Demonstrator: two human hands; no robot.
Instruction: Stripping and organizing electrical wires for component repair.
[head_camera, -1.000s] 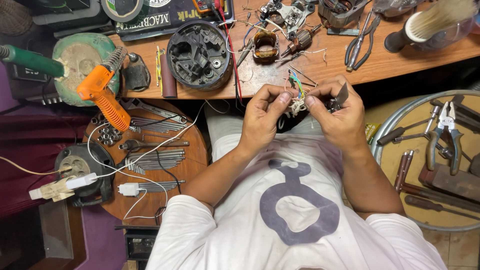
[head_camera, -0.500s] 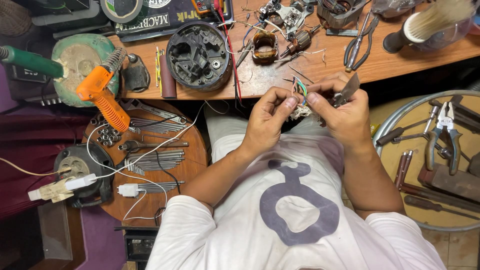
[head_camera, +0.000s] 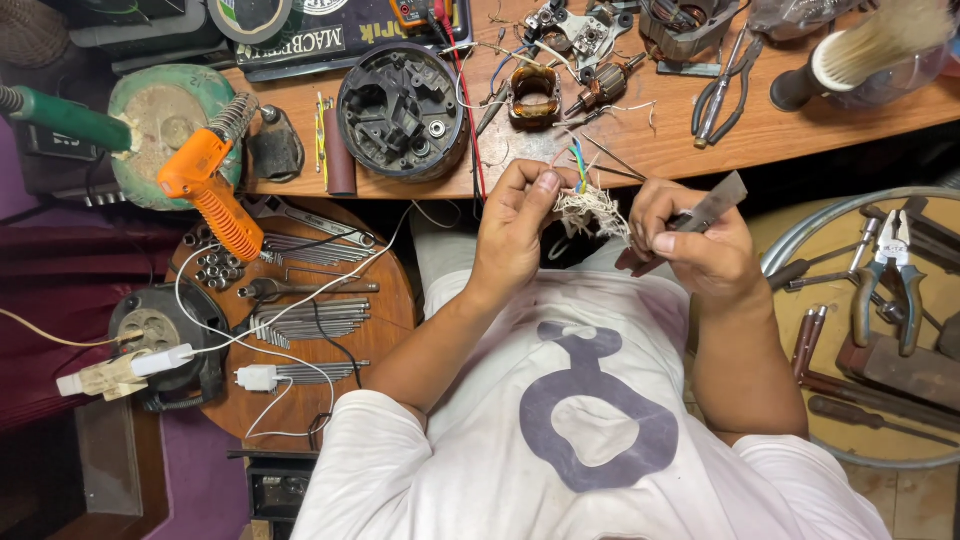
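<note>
1. Sitting below the front edge of a wooden surface (head_camera: 700, 140), a person in a white shirt (head_camera: 580, 440) holds both hands up just in front of that edge.
2. The left hand (head_camera: 515, 225) is curled, its thumb and fingertips pinching a small bundle of frayed pale wires (head_camera: 592, 208) with coloured leads that stick up toward the surface.
3. The right hand (head_camera: 695, 240) is closed round a flat metal blade (head_camera: 712, 208), whose tip points up and to the right; this hand sits just beside the wires.
4. On the surface lie a round black motor housing (head_camera: 402, 112), a copper coil (head_camera: 532, 98), a small rotor (head_camera: 604, 88), pliers (head_camera: 718, 92) and a brush (head_camera: 860, 55) at the far right.
5. A red wire (head_camera: 468, 110) runs down across the surface past the housing.
6. At the left end sit a worn green disc (head_camera: 165, 125) and an orange soldering gun (head_camera: 210, 190), which overhangs the edge.
7. Lower left, a round wooden stool (head_camera: 385, 300) carries rows of hex keys (head_camera: 305, 320), loose nuts (head_camera: 215, 268) and a white cable (head_camera: 300, 290).
8. Beside the stool a black cable reel (head_camera: 160, 345) holds white plugs (head_camera: 120, 370).
9. To the right, a round tray (head_camera: 800, 250) holds blue-handled pliers (head_camera: 890, 275), screwdrivers (head_camera: 810, 335) and other hand tools.
10. The floor at the left is purple and dim.
</note>
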